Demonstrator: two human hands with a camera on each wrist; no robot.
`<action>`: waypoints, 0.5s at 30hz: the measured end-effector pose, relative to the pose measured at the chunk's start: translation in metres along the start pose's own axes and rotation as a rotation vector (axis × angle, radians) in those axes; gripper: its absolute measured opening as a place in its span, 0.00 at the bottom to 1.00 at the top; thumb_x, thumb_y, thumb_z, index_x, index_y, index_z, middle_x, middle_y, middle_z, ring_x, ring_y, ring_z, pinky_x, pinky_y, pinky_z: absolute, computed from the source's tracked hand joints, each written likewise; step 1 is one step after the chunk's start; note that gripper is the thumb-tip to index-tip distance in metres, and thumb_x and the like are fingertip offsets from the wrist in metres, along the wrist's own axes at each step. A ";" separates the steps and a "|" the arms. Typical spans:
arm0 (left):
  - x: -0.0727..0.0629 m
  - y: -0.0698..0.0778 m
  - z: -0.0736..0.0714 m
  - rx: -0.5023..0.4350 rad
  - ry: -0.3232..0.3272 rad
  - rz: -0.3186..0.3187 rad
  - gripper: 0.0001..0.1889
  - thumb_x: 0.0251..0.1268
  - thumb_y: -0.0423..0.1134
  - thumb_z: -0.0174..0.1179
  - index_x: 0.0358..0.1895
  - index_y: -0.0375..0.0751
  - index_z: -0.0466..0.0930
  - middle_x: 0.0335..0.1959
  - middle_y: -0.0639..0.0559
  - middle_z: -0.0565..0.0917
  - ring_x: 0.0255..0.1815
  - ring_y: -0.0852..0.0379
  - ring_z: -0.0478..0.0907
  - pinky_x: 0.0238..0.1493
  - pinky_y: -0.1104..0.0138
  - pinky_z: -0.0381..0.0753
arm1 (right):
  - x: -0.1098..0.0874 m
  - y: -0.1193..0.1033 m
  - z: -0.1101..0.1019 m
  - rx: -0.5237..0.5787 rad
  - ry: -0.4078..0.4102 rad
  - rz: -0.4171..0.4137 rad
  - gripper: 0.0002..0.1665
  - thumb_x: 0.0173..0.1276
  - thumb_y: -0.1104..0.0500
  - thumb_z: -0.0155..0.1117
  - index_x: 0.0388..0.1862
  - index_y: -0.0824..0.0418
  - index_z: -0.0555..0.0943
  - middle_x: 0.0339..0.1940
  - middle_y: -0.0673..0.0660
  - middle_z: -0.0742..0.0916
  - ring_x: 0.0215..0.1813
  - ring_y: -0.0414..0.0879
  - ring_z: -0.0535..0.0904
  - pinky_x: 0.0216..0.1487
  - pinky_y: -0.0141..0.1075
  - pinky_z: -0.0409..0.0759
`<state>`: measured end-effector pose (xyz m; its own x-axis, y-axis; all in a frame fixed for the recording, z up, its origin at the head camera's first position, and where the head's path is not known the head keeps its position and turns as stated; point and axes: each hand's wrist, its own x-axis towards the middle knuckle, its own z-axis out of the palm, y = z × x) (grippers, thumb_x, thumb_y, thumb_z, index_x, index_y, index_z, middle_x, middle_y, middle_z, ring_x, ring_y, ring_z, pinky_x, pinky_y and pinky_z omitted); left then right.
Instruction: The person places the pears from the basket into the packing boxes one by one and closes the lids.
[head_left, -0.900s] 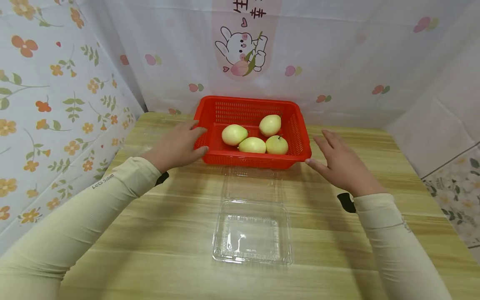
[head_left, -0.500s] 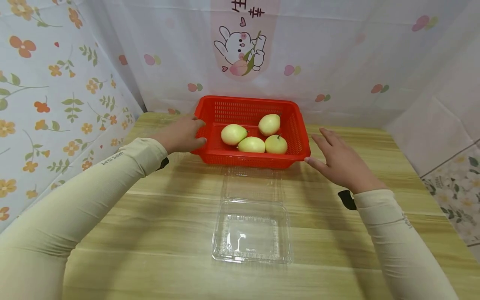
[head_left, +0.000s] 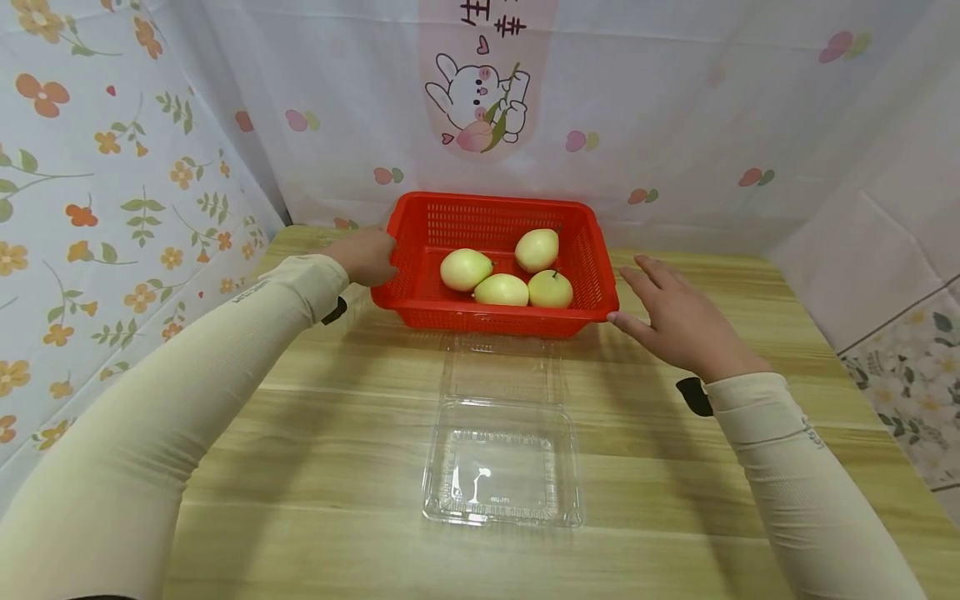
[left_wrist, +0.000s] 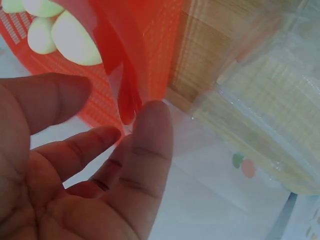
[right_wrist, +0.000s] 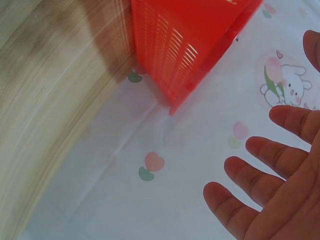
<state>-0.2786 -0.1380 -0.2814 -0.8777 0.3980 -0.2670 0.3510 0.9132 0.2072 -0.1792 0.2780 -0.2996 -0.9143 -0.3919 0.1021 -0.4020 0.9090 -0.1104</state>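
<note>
A red slotted plastic basket [head_left: 495, 321] stands at the back of the table with several pale yellow pears [head_left: 501, 290] in it. My left hand [head_left: 367, 257] is at the basket's left rim. In the left wrist view, its fingers [left_wrist: 152, 145] overlap the rim's end, while the thumb [left_wrist: 60, 100] stands apart on the pear side. To the right of the basket hovers my right hand [head_left: 678, 325], fingers spread and nothing in them; its thumb tip is close to the front right corner. The right wrist view shows those fingers [right_wrist: 265, 185] apart from the basket [right_wrist: 180, 55].
An unfolded clear clamshell box [head_left: 502, 475] lies on the wooden table [head_left: 337, 500] in front of the basket. More clear plastic [left_wrist: 270, 115] lies left of the basket. A printed cloth [head_left: 337, 75] hangs right behind, and a flowered cloth [head_left: 112, 250] borders the left side.
My left hand has shifted back along the basket's left side, and its thumb has come off the inside of the basket. The basket's front left corner now shows. My right hand has barely moved.
</note>
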 end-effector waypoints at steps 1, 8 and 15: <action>0.001 0.000 0.000 -0.005 -0.006 -0.005 0.09 0.66 0.29 0.50 0.40 0.29 0.79 0.34 0.42 0.76 0.35 0.48 0.72 0.37 0.61 0.76 | 0.000 0.000 0.000 0.001 -0.002 0.001 0.41 0.71 0.46 0.63 0.75 0.66 0.63 0.76 0.70 0.62 0.73 0.71 0.58 0.66 0.67 0.61; 0.005 -0.003 -0.005 -0.042 -0.035 -0.014 0.09 0.60 0.24 0.51 0.39 0.28 0.81 0.31 0.43 0.79 0.32 0.50 0.72 0.32 0.64 0.73 | 0.002 0.000 0.003 -0.008 -0.003 0.002 0.41 0.71 0.46 0.63 0.75 0.64 0.63 0.76 0.69 0.62 0.73 0.70 0.58 0.65 0.67 0.62; 0.005 -0.004 -0.008 -0.131 -0.065 -0.084 0.16 0.63 0.26 0.54 0.54 0.27 0.80 0.39 0.39 0.81 0.36 0.47 0.75 0.36 0.63 0.78 | 0.003 0.000 0.006 0.001 0.009 -0.007 0.41 0.70 0.46 0.64 0.74 0.63 0.64 0.75 0.69 0.63 0.73 0.70 0.59 0.65 0.66 0.62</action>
<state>-0.2873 -0.1403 -0.2760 -0.8775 0.3298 -0.3481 0.2283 0.9257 0.3017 -0.1822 0.2757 -0.3049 -0.9109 -0.3972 0.1121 -0.4087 0.9059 -0.1109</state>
